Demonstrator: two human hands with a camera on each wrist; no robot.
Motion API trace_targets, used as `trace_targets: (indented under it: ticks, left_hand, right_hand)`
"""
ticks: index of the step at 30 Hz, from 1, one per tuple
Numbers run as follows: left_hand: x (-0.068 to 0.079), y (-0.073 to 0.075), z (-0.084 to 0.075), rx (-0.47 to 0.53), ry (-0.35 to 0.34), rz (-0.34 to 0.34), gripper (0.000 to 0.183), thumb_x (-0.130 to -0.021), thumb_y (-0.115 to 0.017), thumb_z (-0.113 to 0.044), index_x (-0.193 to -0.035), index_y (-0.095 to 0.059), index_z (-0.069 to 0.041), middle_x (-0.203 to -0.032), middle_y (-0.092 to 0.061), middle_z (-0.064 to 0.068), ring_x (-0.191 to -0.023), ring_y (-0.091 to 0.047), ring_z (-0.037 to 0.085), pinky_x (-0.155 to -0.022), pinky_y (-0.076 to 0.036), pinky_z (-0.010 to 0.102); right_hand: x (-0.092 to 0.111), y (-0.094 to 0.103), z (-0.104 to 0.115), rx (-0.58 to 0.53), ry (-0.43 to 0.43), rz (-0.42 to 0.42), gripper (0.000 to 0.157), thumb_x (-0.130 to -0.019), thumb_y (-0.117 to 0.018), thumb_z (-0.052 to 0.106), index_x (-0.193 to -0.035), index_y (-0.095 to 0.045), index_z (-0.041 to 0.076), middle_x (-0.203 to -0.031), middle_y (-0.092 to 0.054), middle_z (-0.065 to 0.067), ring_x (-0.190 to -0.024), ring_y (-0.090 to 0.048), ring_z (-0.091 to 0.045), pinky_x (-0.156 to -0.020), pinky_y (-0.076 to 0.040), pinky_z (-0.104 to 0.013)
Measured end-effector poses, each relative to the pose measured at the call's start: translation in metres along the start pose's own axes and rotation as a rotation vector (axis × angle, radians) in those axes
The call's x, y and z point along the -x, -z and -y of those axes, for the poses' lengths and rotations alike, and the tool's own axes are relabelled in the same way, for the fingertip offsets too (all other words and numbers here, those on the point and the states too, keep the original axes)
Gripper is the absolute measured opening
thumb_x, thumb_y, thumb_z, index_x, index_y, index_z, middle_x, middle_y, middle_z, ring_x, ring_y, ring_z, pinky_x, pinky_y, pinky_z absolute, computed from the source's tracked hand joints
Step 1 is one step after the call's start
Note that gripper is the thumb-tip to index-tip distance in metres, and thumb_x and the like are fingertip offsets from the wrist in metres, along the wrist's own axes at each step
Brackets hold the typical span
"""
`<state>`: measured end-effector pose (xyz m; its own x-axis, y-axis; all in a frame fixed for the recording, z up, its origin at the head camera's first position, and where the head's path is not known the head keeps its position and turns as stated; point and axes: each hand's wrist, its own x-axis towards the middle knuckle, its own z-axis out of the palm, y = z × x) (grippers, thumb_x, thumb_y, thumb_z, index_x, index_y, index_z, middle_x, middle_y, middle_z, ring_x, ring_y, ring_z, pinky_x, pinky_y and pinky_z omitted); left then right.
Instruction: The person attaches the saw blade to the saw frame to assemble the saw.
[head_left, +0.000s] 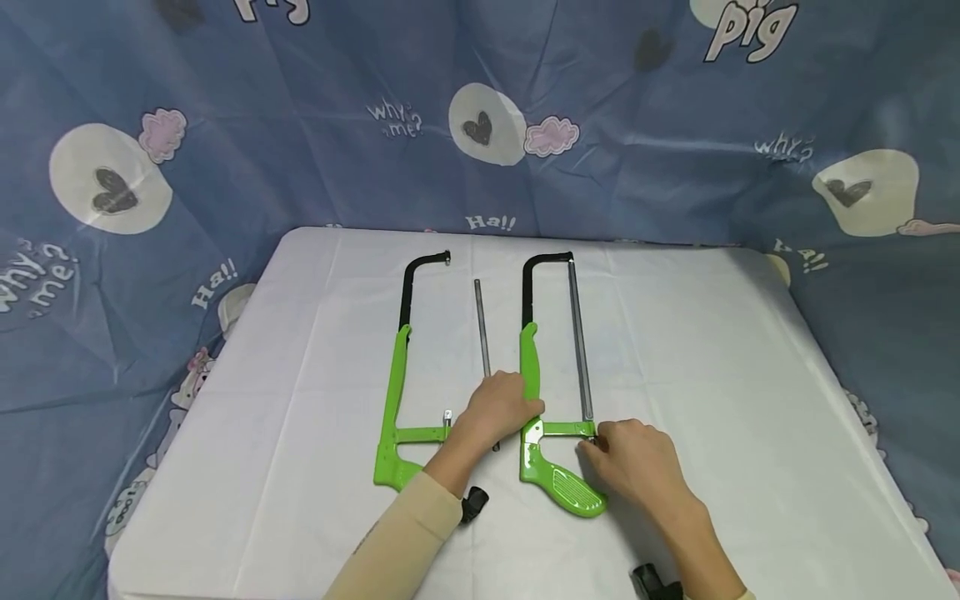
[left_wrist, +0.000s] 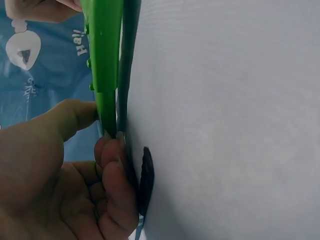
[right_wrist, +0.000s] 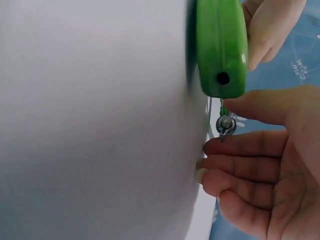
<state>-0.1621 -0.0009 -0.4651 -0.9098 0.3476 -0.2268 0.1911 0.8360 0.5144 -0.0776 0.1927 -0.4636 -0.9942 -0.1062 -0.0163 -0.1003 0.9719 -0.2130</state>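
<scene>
A green and black hacksaw (head_left: 529, 362) lies on the white table with a grey blade (head_left: 579, 342) along its open side. My left hand (head_left: 498, 404) grips its green frame just above the handle, thumb on one side and fingers on the other. At the lower end of the blade, my right hand (head_left: 637, 462) has its thumb and index finger about the metal wing nut (right_wrist: 226, 124) beyond the frame's crossarm. The right wrist view shows the other fingers curled loosely below. The handle's green end (right_wrist: 222, 50) faces that camera.
To the left lies a second green hacksaw frame (head_left: 393, 383), without a blade, its handle partly behind my left forearm. A loose grey blade (head_left: 482, 321) lies between the two saws, partly covered by my left hand. Patterned blue cloth (head_left: 637, 183) hangs behind the white table (head_left: 750, 400).
</scene>
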Motion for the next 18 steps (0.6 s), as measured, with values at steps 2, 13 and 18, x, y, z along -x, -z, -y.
trace_targets:
  ticks: [2,13,18]
  left_hand:
    - [0.0002,-0.0003,-0.0015,-0.008,-0.012,-0.003,0.034,-0.08,-0.059,-0.031,-0.053,-0.042,-0.017,-0.047,-0.039,-0.004,-0.041,-0.039,0.012,-0.04,-0.035,0.027]
    - [0.0046,0.0003,-0.0042,-0.132,-0.03,-0.011,0.044,-0.087,-0.056,-0.039,-0.05,-0.041,-0.018,-0.048,-0.041,-0.002,-0.042,-0.04,0.013,-0.039,-0.035,0.027]
    - [0.0035,0.0013,-0.0066,-0.145,-0.03,-0.024,0.044,-0.087,-0.057,-0.042,-0.052,-0.045,-0.017,-0.051,-0.046,-0.001,-0.044,-0.044,0.014,-0.04,-0.036,0.027]
  right_hand:
    - [-0.0002,0.0008,-0.001,-0.002,0.0,0.003,0.04,-0.079,-0.067,0.039,-0.052,-0.044,0.02,-0.048,-0.04,0.007,-0.045,-0.035,-0.012,-0.042,-0.024,-0.027]
    - [-0.0023,0.0006,-0.0006,-0.039,-0.03,0.027,0.039,-0.079,-0.067,0.037,-0.052,-0.047,0.018,-0.048,-0.043,0.006,-0.046,-0.036,-0.012,-0.042,-0.026,-0.027]
    - [-0.004,0.0036,-0.0008,-0.028,-0.024,0.001,0.039,-0.078,-0.067,0.034,-0.051,-0.045,0.018,-0.048,-0.042,0.006,-0.046,-0.035,-0.012,-0.042,-0.025,-0.027]
